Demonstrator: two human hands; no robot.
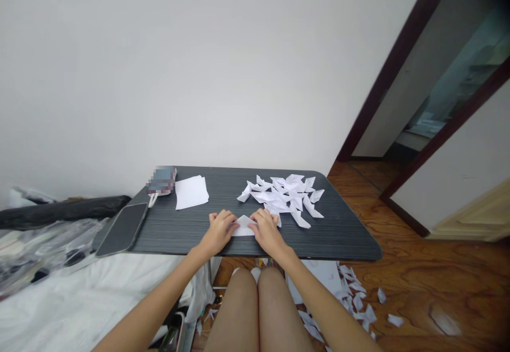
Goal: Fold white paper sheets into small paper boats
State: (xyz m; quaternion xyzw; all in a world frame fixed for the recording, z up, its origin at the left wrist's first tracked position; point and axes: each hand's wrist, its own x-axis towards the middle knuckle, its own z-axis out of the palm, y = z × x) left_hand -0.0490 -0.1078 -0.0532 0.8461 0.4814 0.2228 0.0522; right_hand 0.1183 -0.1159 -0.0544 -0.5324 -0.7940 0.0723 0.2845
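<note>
Paper (244,226) lies pinned at lower centre under my left hand (220,228) and right hand (266,228), fingers curled flat; uneven pressing could skew the crease.

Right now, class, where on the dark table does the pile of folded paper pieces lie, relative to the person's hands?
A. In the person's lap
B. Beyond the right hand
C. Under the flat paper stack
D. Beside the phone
B: the pile of folded paper pieces lies on the table just beyond the right hand.
</note>
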